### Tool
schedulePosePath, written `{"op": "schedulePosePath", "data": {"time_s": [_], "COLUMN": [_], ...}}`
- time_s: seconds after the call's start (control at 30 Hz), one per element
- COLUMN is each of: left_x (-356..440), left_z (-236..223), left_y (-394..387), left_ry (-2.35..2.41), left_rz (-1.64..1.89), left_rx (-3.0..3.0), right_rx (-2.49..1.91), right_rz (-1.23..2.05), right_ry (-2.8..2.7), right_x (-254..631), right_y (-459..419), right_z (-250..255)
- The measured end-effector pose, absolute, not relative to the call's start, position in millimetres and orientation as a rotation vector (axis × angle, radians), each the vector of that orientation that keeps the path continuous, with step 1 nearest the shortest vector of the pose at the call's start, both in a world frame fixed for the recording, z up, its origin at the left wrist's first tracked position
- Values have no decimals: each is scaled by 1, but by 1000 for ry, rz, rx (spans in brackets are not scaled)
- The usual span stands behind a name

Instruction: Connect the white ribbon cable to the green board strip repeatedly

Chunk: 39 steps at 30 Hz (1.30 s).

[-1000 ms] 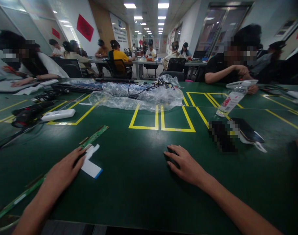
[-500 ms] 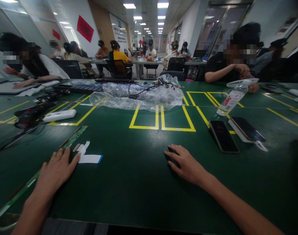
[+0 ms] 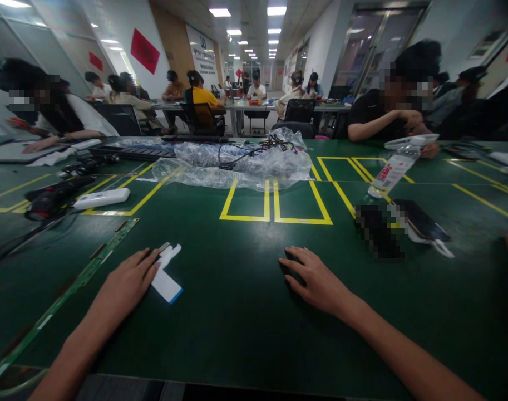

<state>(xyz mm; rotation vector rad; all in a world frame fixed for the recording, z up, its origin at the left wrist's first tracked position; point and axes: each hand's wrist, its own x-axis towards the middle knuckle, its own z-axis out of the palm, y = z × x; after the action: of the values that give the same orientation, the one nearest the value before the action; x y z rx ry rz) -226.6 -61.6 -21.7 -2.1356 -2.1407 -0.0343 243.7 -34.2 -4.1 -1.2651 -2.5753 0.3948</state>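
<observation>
My left hand (image 3: pixel 128 281) is low over the green table (image 3: pixel 237 312), fingers together and closed on a white flat ribbon cable (image 3: pixel 165 283). The cable is bent at an angle, with a blue strip at its near end and a small connector (image 3: pixel 164 247) at the far end. To the left of this hand, apart from it, a long narrow green circuit board (image 3: pixel 80 284) lies slanting toward the near left edge. My right hand (image 3: pixel 314 278) rests on the bare tabletop with its fingers apart and nothing in them.
Crumpled clear plastic wrap (image 3: pixel 245 167) with black cables spans the table's middle. A tilted bottle (image 3: pixel 391 170) and phones (image 3: pixel 423 220) are at right. At left lie a white handheld device (image 3: pixel 101 197) and a black-and-red tool (image 3: pixel 55 197). A co-worker (image 3: pixel 398 100) sits across, another (image 3: pixel 57 106) at far left.
My left hand has moved right, off the circuit board, and the ribbon cable has shifted and turned with it. The board now shows along its length. My right hand has stayed put.
</observation>
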Motion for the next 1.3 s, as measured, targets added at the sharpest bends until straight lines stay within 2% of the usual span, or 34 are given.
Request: {"op": "schedulePosePath", "data": {"time_s": [0.3, 0.43, 0.73, 1.3], "left_x": [-55, -8, -9, -14], "left_z": [-9, -8, -18, -16], "left_y": [-36, -27, -22, -24], "left_ry": [-1479, -1240, -1334, -1368], "left_rz": [-24, -97, -227, -199], "left_rx": [-2733, -2841, -2831, -2866], "right_rx": [-1286, -1289, -1280, -1279], "right_rz": [352, 310, 253, 300], "right_ry": [-2562, -2572, -2600, -2606], "right_x": [240, 237, 238, 237], "right_y": [-34, -34, -34, -39], "right_z": [-8, -7, -9, -6]}}
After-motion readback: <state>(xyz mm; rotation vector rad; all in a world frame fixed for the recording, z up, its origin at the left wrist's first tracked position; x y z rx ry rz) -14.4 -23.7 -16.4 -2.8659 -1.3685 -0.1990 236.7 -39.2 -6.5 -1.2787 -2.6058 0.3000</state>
